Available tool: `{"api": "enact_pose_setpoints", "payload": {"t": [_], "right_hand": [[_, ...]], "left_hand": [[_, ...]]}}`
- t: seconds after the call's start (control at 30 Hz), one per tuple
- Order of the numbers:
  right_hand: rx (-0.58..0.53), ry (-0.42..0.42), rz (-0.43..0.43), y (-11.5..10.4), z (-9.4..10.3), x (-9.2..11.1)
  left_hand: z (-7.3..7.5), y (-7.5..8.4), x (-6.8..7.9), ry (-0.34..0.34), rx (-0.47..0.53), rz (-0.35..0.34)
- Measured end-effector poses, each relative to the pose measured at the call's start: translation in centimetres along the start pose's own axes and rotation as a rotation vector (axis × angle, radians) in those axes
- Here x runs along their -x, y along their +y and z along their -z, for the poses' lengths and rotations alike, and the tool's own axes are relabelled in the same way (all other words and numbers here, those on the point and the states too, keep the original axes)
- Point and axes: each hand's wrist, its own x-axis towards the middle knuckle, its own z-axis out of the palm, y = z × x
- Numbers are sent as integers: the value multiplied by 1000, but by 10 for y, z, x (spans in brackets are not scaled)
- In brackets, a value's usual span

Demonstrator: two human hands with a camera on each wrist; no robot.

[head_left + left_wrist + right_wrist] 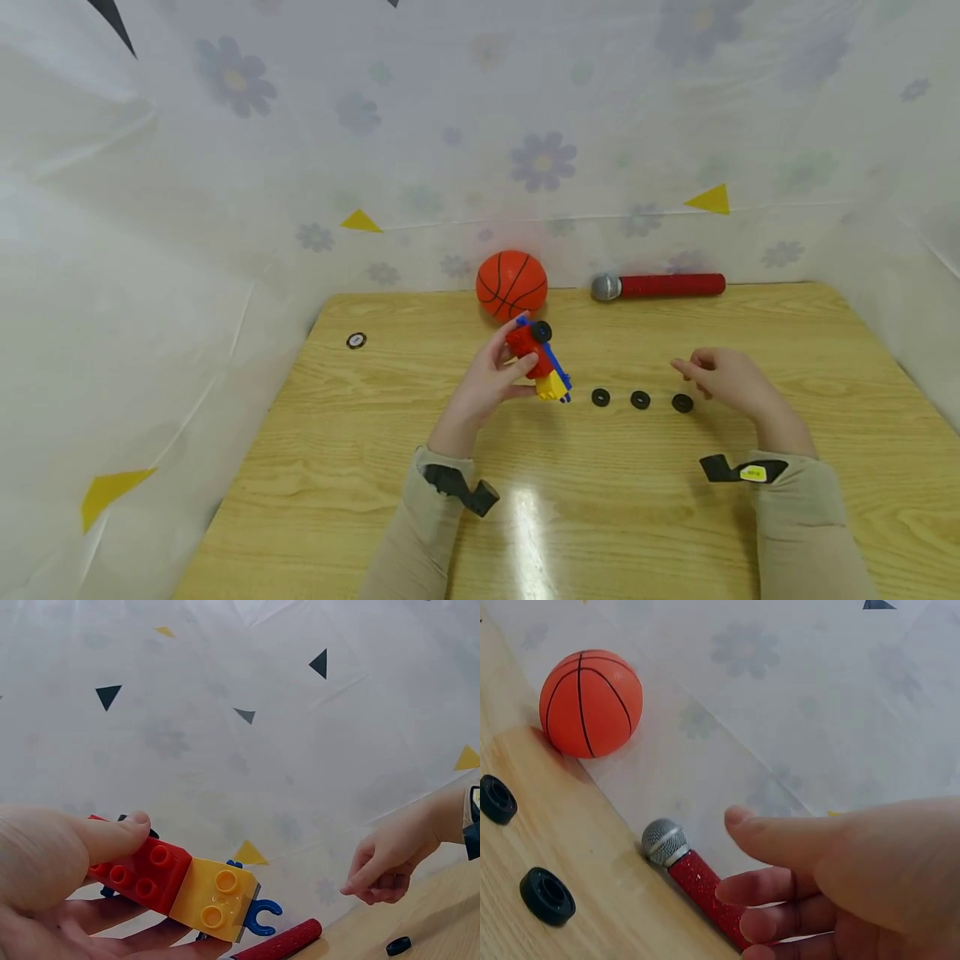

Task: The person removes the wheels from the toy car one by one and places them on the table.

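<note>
My left hand point(480, 387) grips a toy car point(523, 340) tilted above the table, thumb across its side and fingers under it. Red and yellow studded bricks make up its body, on a blue base with a blue hook point(264, 918) at the yellow end. One black wheel point(542, 332) shows on the base near the red end. Three loose black wheels point(640, 400) lie in a row right of the car. Over the rightmost wheel point(682, 403) hovers my right hand point(733, 385), fingers loosely bent and holding nothing.
An orange toy basketball point(512, 283) sits at the table's back edge, behind the car. To its right lies a red microphone point(671, 286) with a silver head. A small round black-and-white chip point(356, 340) is at the back left. Pale patterned sheeting point(450, 125) encloses the wooden table point(330, 500).
</note>
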Motion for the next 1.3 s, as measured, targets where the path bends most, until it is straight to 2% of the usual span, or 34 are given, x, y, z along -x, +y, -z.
{"api": "enact_pose_setpoints", "payload": {"t": [0.37,0.6,0.8,0.97,1.3], "right_hand": [[-89,118,108,-47,4,11],[-157,180,243,-73,-6,12],[-187,183,315,-87,-13,9],[-210,151,324,-94,-17,5],[-238,95,316,-110,-25,1]], "left_hand": [[-5,2,2,-31,-49,35],[-7,0,2,-60,-69,49],[-10,-3,0,-85,-87,42],[-10,-5,0,-76,-109,49],[-11,-5,0,-108,-128,40]]}}
